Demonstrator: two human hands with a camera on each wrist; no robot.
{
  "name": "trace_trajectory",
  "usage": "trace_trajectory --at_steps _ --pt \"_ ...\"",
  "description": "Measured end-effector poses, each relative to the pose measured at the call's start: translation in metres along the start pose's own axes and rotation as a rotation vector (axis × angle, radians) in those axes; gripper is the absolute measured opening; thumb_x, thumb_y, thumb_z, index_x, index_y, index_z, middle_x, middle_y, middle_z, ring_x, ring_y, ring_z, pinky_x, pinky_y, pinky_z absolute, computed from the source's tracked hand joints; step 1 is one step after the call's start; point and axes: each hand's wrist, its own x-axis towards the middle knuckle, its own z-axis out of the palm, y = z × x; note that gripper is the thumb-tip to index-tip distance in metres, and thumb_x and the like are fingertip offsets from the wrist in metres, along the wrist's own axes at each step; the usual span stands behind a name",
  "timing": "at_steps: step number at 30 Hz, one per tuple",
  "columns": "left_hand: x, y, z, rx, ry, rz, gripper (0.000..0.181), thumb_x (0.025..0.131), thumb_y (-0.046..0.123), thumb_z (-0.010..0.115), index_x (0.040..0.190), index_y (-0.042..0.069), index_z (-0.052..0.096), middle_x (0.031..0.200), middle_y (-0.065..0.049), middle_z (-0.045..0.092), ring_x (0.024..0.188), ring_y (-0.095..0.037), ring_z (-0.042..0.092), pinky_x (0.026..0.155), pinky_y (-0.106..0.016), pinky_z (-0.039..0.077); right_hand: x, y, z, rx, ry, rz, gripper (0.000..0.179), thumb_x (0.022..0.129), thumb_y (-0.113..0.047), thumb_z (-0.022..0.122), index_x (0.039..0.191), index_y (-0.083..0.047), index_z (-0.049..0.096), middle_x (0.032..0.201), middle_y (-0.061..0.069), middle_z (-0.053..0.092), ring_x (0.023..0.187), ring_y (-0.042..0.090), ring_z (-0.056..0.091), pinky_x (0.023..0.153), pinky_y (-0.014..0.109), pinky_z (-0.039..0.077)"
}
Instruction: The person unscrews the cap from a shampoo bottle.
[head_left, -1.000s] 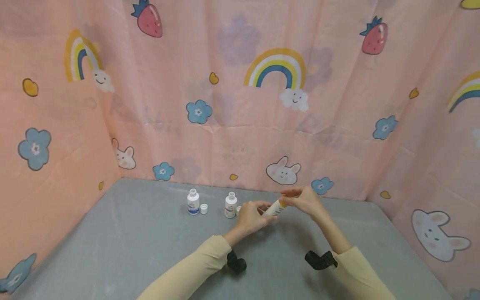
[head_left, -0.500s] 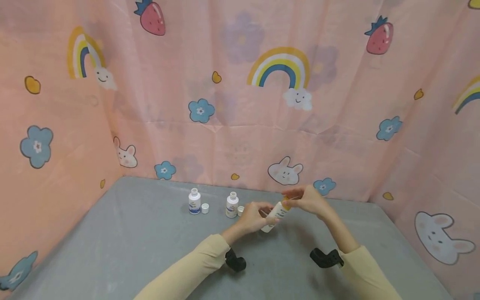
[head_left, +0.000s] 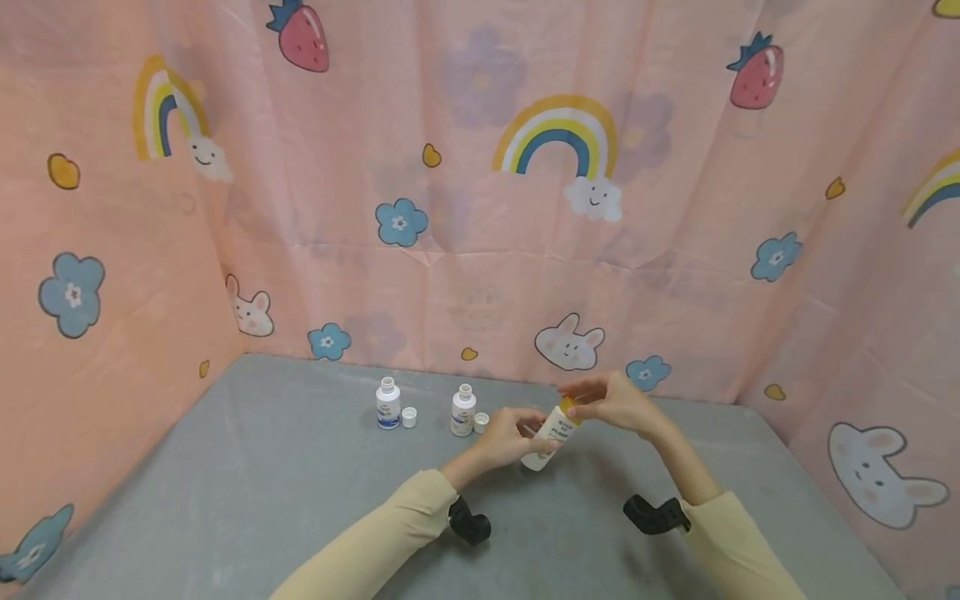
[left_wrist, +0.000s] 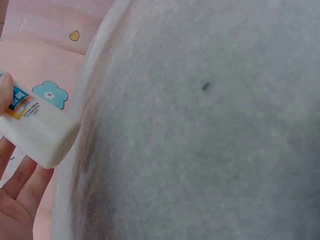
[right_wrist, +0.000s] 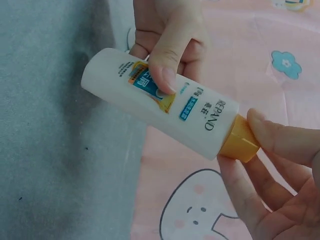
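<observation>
A white shampoo bottle [right_wrist: 160, 102] with a yellow cap [right_wrist: 240, 139] is held tilted above the table, its cap end up and to the right in the head view. My left hand [head_left: 507, 437] grips the bottle's body, the thumb across the printed label. At the other end, my right hand [head_left: 613, 403] pinches the yellow cap between thumb and fingers. The cap sits on the bottle's neck. In the left wrist view the bottle's base [left_wrist: 62, 145] juts out past the fingers.
Two uncapped white bottles stand to the left: one with a blue label [head_left: 387, 406], one with a paler label [head_left: 462, 411]. Small white caps [head_left: 408, 417] [head_left: 481, 423] lie beside them. A grey table [head_left: 315, 492] meets a pink printed curtain [head_left: 480, 275] at the back.
The bottle has tilted more upright, and its label has turned further into view while its base came down below my left hand. Both hands keep their hold.
</observation>
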Motion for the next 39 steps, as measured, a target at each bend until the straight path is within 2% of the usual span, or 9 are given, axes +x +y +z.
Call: trace_trajectory --at_steps 4,8,13,16,25,30,34,39 --pt "0.0 0.0 0.0 -0.007 0.004 -0.002 0.031 0.082 0.022 0.076 0.11 0.009 0.071 0.098 -0.007 0.073 0.074 -0.004 0.062 0.067 -0.02 0.051 0.0 0.001 0.0 -0.021 0.001 -0.031 0.042 0.087 -0.011 0.069 0.126 0.002 0.06 0.12 0.024 0.064 0.107 0.036 0.064 0.08 0.04 0.057" --pt "0.0 0.002 -0.002 0.014 0.031 0.0 0.032 0.082 0.023 0.076 0.11 0.009 0.071 0.099 -0.007 0.073 0.074 -0.004 0.062 0.065 -0.019 0.051 -0.001 -0.002 0.003 -0.088 0.046 -0.016 0.047 0.088 -0.012 0.068 0.13 0.003 0.056 0.118 0.025 0.064 0.104 0.037 0.064 0.077 0.04 0.057" --pt "-0.001 0.003 -0.007 0.072 0.118 0.031 0.033 0.079 0.023 0.079 0.109 0.01 0.073 0.095 -0.006 0.074 0.069 -0.004 0.063 0.06 -0.018 0.051 0.0 -0.006 0.01 -0.146 0.1 0.008 0.043 0.088 -0.019 0.069 0.123 0.004 0.061 0.113 0.024 0.066 0.094 0.033 0.067 0.072 0.038 0.058" --pt "-0.003 0.003 -0.007 0.085 0.136 0.037 0.034 0.079 0.023 0.079 0.109 0.011 0.073 0.096 -0.005 0.075 0.068 -0.003 0.063 0.058 -0.017 0.051 0.001 -0.006 0.013 -0.138 0.12 0.036 0.04 0.088 -0.02 0.069 0.118 0.005 0.064 0.11 0.023 0.068 0.091 0.03 0.068 0.07 0.036 0.058" --pt "-0.007 0.006 -0.003 0.109 0.112 0.052 0.034 0.084 0.022 0.074 0.116 0.01 0.071 0.101 -0.007 0.074 0.068 -0.002 0.061 0.057 -0.015 0.049 0.002 -0.008 0.013 -0.161 0.129 0.059 0.038 0.087 -0.021 0.07 0.113 0.006 0.066 0.105 0.021 0.07 0.083 0.023 0.068 0.066 0.032 0.056" --pt "-0.007 0.011 -0.002 0.107 0.077 0.03 0.035 0.085 0.022 0.073 0.118 0.011 0.07 0.103 -0.007 0.074 0.071 -0.002 0.062 0.06 -0.015 0.049 0.002 -0.01 0.009 -0.154 0.11 0.061 0.033 0.085 -0.015 0.071 0.11 0.006 0.067 0.104 0.022 0.07 0.086 0.027 0.069 0.07 0.037 0.057" --pt "-0.008 0.008 -0.002 0.099 0.057 0.03 0.035 0.085 0.023 0.073 0.119 0.011 0.069 0.106 -0.006 0.073 0.073 -0.002 0.061 0.062 -0.015 0.05 0.002 -0.01 0.009 -0.157 0.09 0.065 0.029 0.082 -0.012 0.073 0.108 0.002 0.07 0.104 0.019 0.071 0.091 0.03 0.069 0.073 0.039 0.058" --pt "-0.01 0.003 -0.001 0.093 0.041 0.026 0.036 0.086 0.023 0.072 0.12 0.011 0.068 0.108 -0.006 0.073 0.073 -0.001 0.059 0.064 -0.016 0.05 0.002 -0.005 0.01 -0.185 0.048 -0.006 0.027 0.082 -0.007 0.072 0.107 0.002 0.07 0.102 0.019 0.072 0.09 0.03 0.069 0.072 0.038 0.058"
